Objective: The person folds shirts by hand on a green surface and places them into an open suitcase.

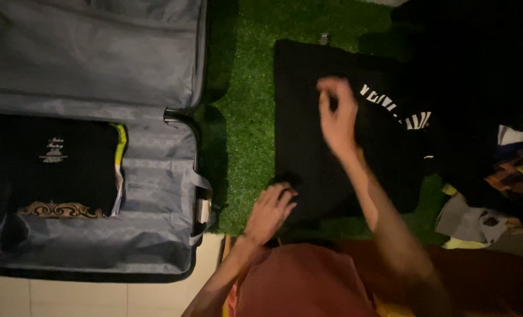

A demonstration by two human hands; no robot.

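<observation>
A black garment (308,129) with white lettering lies spread on green artificial turf (244,88). My right hand (336,114) hovers over its middle with fingers pinched on a fold of the black fabric. Resting on the garment's near left corner, my left hand (270,211) presses or grips the cloth there. To the left lies an open grey suitcase (156,176), with folded black clothes (56,164) stacked in its lower half.
A heap of mixed clothes (496,194) sits at the right edge. Dark fabric (472,47) covers the far right. Pale floor tiles (68,299) show below the suitcase. My knees in reddish cloth (308,282) fill the bottom centre.
</observation>
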